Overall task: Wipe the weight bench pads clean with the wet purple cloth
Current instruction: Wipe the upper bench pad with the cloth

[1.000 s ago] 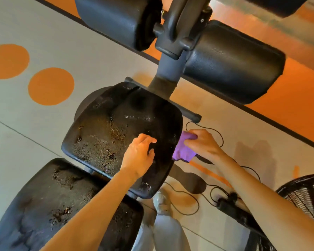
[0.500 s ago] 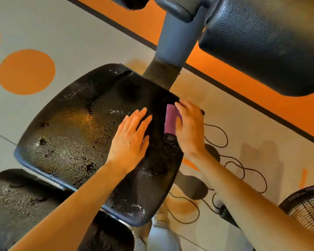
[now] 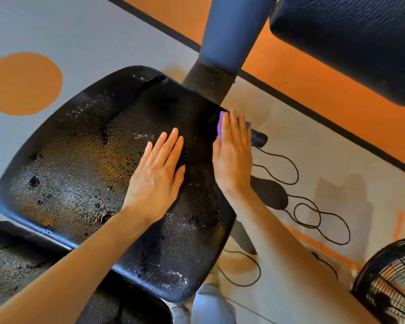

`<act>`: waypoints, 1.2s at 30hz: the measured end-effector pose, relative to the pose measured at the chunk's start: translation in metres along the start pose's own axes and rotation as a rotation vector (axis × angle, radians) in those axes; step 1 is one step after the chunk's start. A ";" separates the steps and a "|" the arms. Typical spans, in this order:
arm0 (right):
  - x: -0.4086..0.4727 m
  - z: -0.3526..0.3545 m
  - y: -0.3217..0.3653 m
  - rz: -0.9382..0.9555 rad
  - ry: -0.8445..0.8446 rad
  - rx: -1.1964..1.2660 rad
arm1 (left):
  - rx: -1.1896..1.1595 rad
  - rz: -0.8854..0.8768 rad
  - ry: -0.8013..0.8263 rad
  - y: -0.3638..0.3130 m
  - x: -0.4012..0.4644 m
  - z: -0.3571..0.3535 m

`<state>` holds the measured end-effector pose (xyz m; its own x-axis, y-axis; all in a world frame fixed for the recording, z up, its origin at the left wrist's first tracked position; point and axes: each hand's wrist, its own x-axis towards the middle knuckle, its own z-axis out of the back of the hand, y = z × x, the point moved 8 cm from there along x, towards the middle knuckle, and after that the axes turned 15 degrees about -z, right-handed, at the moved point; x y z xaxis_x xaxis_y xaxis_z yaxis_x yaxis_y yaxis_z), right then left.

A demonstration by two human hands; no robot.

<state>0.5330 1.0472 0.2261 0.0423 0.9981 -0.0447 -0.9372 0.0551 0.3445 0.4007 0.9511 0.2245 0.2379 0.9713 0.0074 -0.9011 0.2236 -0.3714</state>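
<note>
grey-and-orange gym flooring lies beneath the grimy black textured seat pad (image 3: 84, 160). we brace it with our flat left hand (image 3: 156, 176); our flat right hand (image 3: 233, 157) presses the purple cloth (image 3: 221, 126) on its right edge. next, probably sweep leftward across the grime.

Bright, glare on wet seat pad (image 3: 84, 160)

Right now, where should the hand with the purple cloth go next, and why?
Probably sweep the right hand and purple cloth leftward across the seat pad: the cloth sits at the pad's right edge, and dark specks dot the rest.
</note>
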 end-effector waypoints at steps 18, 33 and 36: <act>-0.053 0.005 -0.017 0.077 0.064 0.061 | 0.073 -0.012 0.004 -0.002 0.000 -0.002; 0.017 -0.009 0.017 -0.076 0.008 -0.002 | 0.139 -0.014 -0.036 -0.002 -0.001 -0.001; -0.076 -0.007 0.019 0.083 0.052 0.049 | 0.122 -0.018 -0.057 -0.002 0.000 -0.001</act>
<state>0.5094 0.9718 0.2299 -0.0540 0.9966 -0.0623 -0.9186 -0.0251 0.3944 0.4027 0.9502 0.2247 0.2365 0.9693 0.0675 -0.9351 0.2459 -0.2552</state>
